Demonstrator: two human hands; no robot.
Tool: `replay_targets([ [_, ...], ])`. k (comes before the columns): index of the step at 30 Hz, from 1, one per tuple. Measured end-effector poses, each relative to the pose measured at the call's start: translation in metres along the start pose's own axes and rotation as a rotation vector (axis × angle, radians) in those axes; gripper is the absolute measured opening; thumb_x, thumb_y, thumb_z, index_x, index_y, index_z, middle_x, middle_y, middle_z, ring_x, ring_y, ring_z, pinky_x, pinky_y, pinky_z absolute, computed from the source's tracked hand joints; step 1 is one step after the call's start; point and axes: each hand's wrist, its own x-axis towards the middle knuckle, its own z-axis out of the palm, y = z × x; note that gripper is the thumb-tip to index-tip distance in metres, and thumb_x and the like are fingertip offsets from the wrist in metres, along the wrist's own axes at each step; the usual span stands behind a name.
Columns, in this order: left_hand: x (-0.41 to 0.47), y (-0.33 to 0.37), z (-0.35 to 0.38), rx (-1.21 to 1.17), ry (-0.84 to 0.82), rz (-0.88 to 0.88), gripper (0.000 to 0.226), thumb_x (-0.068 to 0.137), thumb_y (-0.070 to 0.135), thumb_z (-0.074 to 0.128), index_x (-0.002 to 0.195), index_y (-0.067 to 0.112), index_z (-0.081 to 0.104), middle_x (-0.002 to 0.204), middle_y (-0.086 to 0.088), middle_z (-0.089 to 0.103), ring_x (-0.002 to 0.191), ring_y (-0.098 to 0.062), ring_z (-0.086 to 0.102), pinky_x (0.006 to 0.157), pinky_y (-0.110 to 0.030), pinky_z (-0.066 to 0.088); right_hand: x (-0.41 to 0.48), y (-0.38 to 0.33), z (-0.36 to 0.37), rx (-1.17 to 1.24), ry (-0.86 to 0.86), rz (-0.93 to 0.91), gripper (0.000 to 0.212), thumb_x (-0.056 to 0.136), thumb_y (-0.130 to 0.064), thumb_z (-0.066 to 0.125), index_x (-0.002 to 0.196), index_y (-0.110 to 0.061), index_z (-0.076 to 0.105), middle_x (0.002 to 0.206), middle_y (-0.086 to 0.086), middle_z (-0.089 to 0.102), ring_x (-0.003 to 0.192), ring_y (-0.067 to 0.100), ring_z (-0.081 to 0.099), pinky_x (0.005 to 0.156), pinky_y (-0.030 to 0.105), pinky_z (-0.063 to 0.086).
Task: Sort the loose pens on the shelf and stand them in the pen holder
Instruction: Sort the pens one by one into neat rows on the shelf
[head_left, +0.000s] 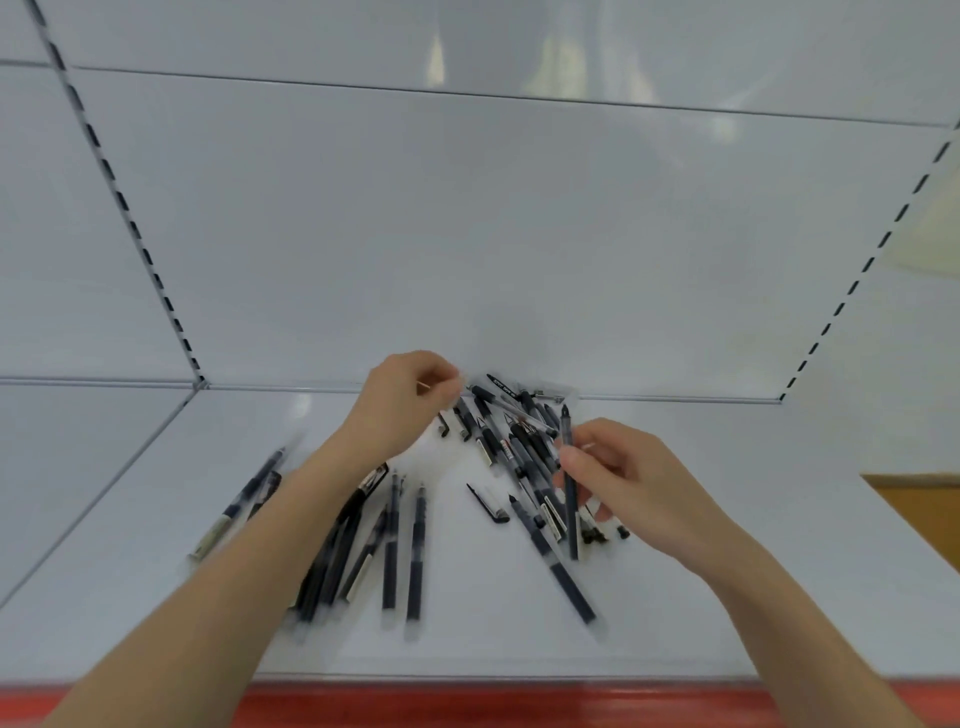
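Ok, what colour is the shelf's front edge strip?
Red; the front edge strip shows best in the head view.

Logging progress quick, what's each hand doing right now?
Left hand: fingers pinched at the back of the pen pile; what it grips cannot be told.
Right hand: closed on a dark pen.

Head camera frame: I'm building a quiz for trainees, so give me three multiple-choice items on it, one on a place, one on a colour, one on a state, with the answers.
1. Where is the tangled pile of pens?
A. near the back wall of the shelf
B. on the front edge
C. in a pen holder

2. What colour is the shelf's front edge strip?
A. blue
B. red
C. green

3. What is the right hand doing?
A. resting flat and empty
B. gripping one dark pen
C. holding a cup

Answers: 1 A, the pile lies against the back panel; 2 B, the strip shows red; 3 B, the fingers close around one pen.
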Motion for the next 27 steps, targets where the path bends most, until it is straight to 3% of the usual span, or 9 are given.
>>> replay_targets([
  [3, -0.021, 0.023, -0.004, -0.615, -0.027, -0.112, 0.016, 0.089, 0.005, 0.056, 0.103, 0.011, 0.06, 0.071, -0.004, 0.067, 0.068, -0.012, 0.067, 0.074, -0.026, 0.056, 0.002, -0.019, 0.008, 0.065, -0.015, -0.08, 0.011, 0.093, -0.02, 0.051, 0.093, -0.018, 0.062, 0.071, 0.004, 0.071, 0.057, 0.006, 0.057, 0.056, 0.02, 0.044],
  [5, -0.031, 0.03, -0.004, -0.83, -0.022, -0.168, 0.021, 0.09, 0.006, 0.054, 0.107, 0.016, 0.059, 0.069, -0.002, 0.07, 0.068, -0.011, 0.069, 0.071, -0.024, 0.056, 0.0, -0.028, 0.013, 0.076, -0.014, -0.137, 0.013, 0.092, -0.02, 0.052, 0.094, -0.014, 0.063, 0.064, -0.002, 0.066, 0.051, -0.002, 0.055, 0.053, 0.009, 0.04],
  [7, -0.037, 0.034, -0.005, -0.95, 0.002, -0.203, 0.02, 0.09, 0.005, 0.053, 0.106, 0.015, 0.06, 0.067, 0.0, 0.07, 0.067, -0.012, 0.069, 0.069, -0.022, 0.056, -0.003, -0.032, 0.019, 0.066, -0.004, -0.173, 0.012, 0.09, -0.024, 0.055, 0.088, -0.018, 0.065, 0.059, -0.006, 0.063, 0.05, -0.001, 0.052, 0.05, 0.009, 0.038],
  [13, -0.047, 0.04, -0.008, -1.067, 0.019, -0.231, 0.019, 0.089, 0.004, 0.052, 0.105, 0.01, 0.06, 0.074, -0.008, 0.07, 0.068, -0.014, 0.069, 0.063, -0.02, 0.056, -0.013, -0.039, 0.03, 0.031, 0.02, -0.217, 0.018, 0.089, -0.024, 0.056, 0.073, -0.025, 0.063, 0.053, -0.013, 0.058, 0.047, -0.002, 0.051, 0.05, 0.005, 0.034],
  [20, -0.053, 0.041, -0.01, -1.107, 0.074, -0.177, 0.019, 0.088, 0.003, 0.054, 0.105, 0.01, 0.06, 0.07, -0.004, 0.069, 0.071, -0.015, 0.07, 0.07, -0.023, 0.056, -0.018, -0.041, 0.038, 0.041, 0.07, -0.219, 0.016, 0.089, -0.026, 0.056, 0.075, -0.028, 0.064, 0.058, -0.015, 0.059, 0.056, 0.0, 0.052, 0.055, 0.008, 0.038],
  [23, -0.055, 0.04, -0.011, -1.124, 0.074, -0.174, 0.02, 0.087, 0.003, 0.055, 0.106, 0.01, 0.06, 0.069, -0.003, 0.068, 0.074, -0.016, 0.07, 0.074, -0.025, 0.056, -0.02, -0.043, 0.04, 0.071, 0.068, -0.22, 0.015, 0.09, -0.024, 0.055, 0.077, -0.025, 0.063, 0.055, -0.013, 0.056, 0.051, 0.002, 0.049, 0.052, 0.011, 0.039],
  [27, -0.057, 0.039, -0.013, -1.157, 0.087, -0.186, 0.02, 0.087, 0.003, 0.056, 0.105, 0.011, 0.06, 0.068, -0.002, 0.069, 0.073, -0.015, 0.07, 0.068, -0.021, 0.057, -0.022, -0.046, 0.043, 0.085, 0.052, -0.209, 0.014, 0.091, -0.024, 0.053, 0.079, -0.023, 0.062, 0.051, -0.01, 0.054, 0.043, 0.004, 0.048, 0.047, 0.01, 0.038],
])
